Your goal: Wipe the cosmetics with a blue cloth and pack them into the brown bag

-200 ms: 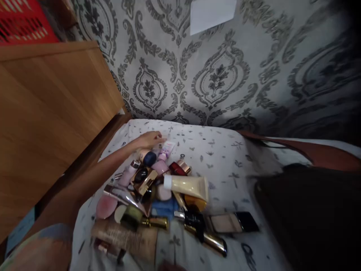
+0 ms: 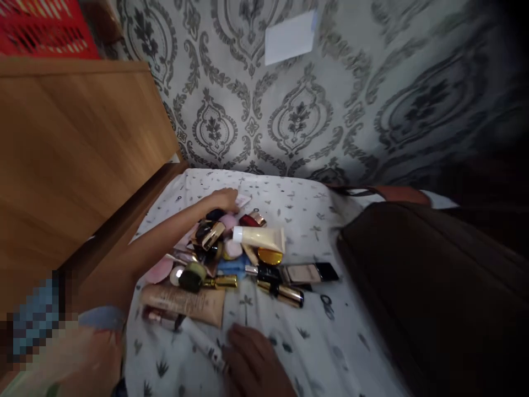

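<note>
A mixed pile of cosmetics lies on a white sheet with a leaf print. At its far edge my left hand [image 2: 225, 199] has its fingers closed over a small pale tube [image 2: 243, 200], whose end sticks out to the right. My right hand [image 2: 255, 361] is low in the view, palm down with fingers stretched forward, beside a slim white stick [image 2: 202, 341]; whether it touches the stick I cannot tell. Close to this hand lie a large beige tube [image 2: 185, 303] and a gold and black tube [image 2: 285, 295]. A cream tube [image 2: 262, 238] tops the pile.
A dark bag [image 2: 430, 286] with a brown strap [image 2: 403, 194] stands on the right. A wooden cabinet [image 2: 82, 127] rises at the left, with a red basket [image 2: 49, 27] on it. The patterned wall [image 2: 252, 99] closes off the back.
My right hand has come up into view from the bottom edge. My left hand has closed over the small tube, covering most of it. The camera view has shifted.
</note>
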A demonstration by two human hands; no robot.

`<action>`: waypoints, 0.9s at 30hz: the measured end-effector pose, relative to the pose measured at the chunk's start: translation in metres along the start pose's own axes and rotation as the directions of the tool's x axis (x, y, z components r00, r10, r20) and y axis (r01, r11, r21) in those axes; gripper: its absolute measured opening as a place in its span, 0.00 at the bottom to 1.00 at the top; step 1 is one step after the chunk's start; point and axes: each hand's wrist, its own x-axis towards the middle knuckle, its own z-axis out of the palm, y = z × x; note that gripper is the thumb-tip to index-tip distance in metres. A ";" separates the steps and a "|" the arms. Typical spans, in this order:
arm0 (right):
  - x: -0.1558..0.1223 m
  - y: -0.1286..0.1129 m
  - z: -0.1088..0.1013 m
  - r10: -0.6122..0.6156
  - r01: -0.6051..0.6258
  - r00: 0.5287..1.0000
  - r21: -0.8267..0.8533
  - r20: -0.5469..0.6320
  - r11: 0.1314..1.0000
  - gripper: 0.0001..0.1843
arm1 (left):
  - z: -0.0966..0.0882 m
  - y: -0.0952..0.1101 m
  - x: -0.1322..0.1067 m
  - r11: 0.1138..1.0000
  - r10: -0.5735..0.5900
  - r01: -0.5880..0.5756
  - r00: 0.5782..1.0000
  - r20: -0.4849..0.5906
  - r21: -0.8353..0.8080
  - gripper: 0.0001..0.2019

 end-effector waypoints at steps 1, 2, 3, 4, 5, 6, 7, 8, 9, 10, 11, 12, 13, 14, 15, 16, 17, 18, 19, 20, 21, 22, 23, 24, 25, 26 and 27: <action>0.003 -0.002 -0.002 -0.049 0.049 0.999 0.013 -0.020 0.999 0.13 | -0.002 0.005 -0.004 1.000 0.018 -0.018 1.000 0.006 0.001 0.25; 0.006 -0.004 -0.005 -0.027 0.026 0.999 0.034 0.037 0.999 0.13 | -0.005 0.009 -0.009 0.999 0.038 -0.038 0.999 0.006 -0.002 0.24; 0.010 -0.007 -0.009 -0.008 0.003 0.997 0.057 0.082 0.998 0.13 | -0.008 0.013 -0.016 0.998 0.058 -0.058 0.998 0.001 -0.006 0.22; 0.013 -0.011 -0.012 0.017 -0.025 0.995 0.076 0.096 0.997 0.13 | -0.012 0.018 -0.024 0.997 0.076 -0.076 0.997 -0.010 -0.012 0.21; 0.016 -0.014 -0.015 0.034 -0.045 0.994 0.103 0.105 0.994 0.12 | -0.015 0.022 -0.033 0.996 0.091 -0.091 0.996 -0.026 -0.019 0.19; 0.018 -0.017 -0.017 0.061 -0.077 0.991 0.133 0.116 0.988 0.11 | -0.019 0.026 -0.043 0.994 0.101 -0.102 0.994 -0.044 -0.025 0.18; 0.018 -0.018 -0.018 0.088 -0.104 0.990 0.157 0.106 0.982 0.11 | -0.023 0.029 -0.055 0.993 0.109 -0.111 0.992 -0.064 -0.031 0.16; 0.019 -0.018 -0.018 0.132 -0.147 0.987 0.173 0.093 0.974 0.11 | -0.026 0.033 -0.068 0.992 0.115 -0.118 0.990 -0.088 -0.035 0.15; 0.018 -0.018 -0.018 0.159 -0.175 0.983 0.191 0.095 0.966 0.11 | -0.028 0.035 -0.082 0.991 0.122 -0.127 0.986 -0.112 -0.040 0.15; 0.018 -0.016 -0.017 0.194 -0.209 0.977 0.210 0.093 0.955 0.11 | -0.028 0.038 -0.098 0.989 0.131 -0.138 0.982 -0.138 -0.044 0.15; 0.017 -0.015 -0.016 0.226 -0.243 0.969 0.226 0.101 0.943 0.12 | -0.026 0.040 -0.116 0.988 0.139 -0.149 0.977 -0.162 -0.047 0.16; 0.017 -0.014 -0.015 0.255 -0.275 0.960 0.240 0.114 0.931 0.13 | -0.022 0.043 -0.136 0.986 0.147 -0.159 0.972 -0.185 -0.049 0.17; 0.016 -0.012 -0.015 0.277 -0.301 0.953 0.252 0.127 0.920 0.13 | -0.016 0.045 -0.156 0.985 0.150 -0.163 0.967 -0.207 -0.050 0.19; 0.016 -0.012 -0.014 0.293 -0.321 0.946 0.262 0.140 0.910 0.14 | -0.007 0.047 -0.178 0.986 0.145 -0.160 0.963 -0.229 -0.048 0.21; 0.016 -0.011 -0.014 0.302 -0.333 0.941 0.272 0.150 0.903 0.14 | 0.003 0.050 -0.200 0.987 0.137 -0.152 0.959 -0.249 -0.044 0.24; 0.016 -0.010 -0.014 0.307 -0.340 0.939 0.285 0.156 0.896 0.14 | 0.014 0.052 -0.221 0.990 0.120 -0.135 0.956 -0.269 -0.040 0.28; 0.016 -0.010 -0.013 0.311 -0.346 0.937 0.299 0.158 0.889 0.14 | 0.024 0.054 -0.239 0.993 0.099 -0.114 0.950 -0.298 -0.034 0.31; 0.017 -0.009 -0.013 0.317 -0.352 0.935 0.314 0.159 0.882 0.14 | 0.034 0.057 -0.255 0.997 0.060 -0.071 0.937 -0.344 -0.022 0.31; 0.017 -0.009 -0.012 0.322 -0.358 0.933 0.328 0.159 0.874 0.14 | 0.041 0.059 -0.266 1.000 0.012 -0.019 0.934 -0.357 -0.016 0.31; 0.017 -0.008 -0.011 0.324 -0.359 0.933 0.338 0.159 0.870 0.14 | 0.047 0.061 -0.274 1.000 -0.016 0.011 0.932 -0.361 -0.015 0.30; 0.018 -0.008 -0.010 0.322 -0.358 0.933 0.342 0.158 0.869 0.14 | 0.050 0.063 -0.277 0.999 -0.045 0.042 0.933 -0.357 -0.015 0.30; 0.018 -0.008 -0.010 0.318 -0.353 0.935 0.340 0.157 0.872 0.14 | 0.050 0.065 -0.276 0.998 -0.069 0.067 0.937 -0.341 -0.018 0.31; 0.018 -0.007 -0.009 0.309 -0.345 0.938 0.333 0.157 0.877 0.15 | 0.049 0.067 -0.273 0.996 -0.091 0.089 0.942 -0.322 -0.022 0.33; 0.018 -0.008 -0.009 0.300 -0.336 0.941 0.326 0.157 0.884 0.15 | 0.047 0.070 -0.266 0.993 -0.117 0.114 0.947 -0.300 -0.028 0.36; 0.017 -0.008 -0.010 0.292 -0.329 0.943 0.318 0.158 0.889 0.16 | 0.044 0.072 -0.257 0.989 -0.145 0.141 0.950 -0.276 -0.034 0.39; 0.017 -0.008 -0.010 0.285 -0.323 0.945 0.311 0.161 0.894 0.16 | 0.040 0.074 -0.248 0.985 -0.173 0.168 0.953 -0.250 -0.042 0.41; 0.016 -0.009 -0.011 0.281 -0.318 0.946 0.305 0.161 0.898 0.16 | 0.037 0.075 -0.238 0.980 -0.200 0.194 0.954 -0.224 -0.049 0.43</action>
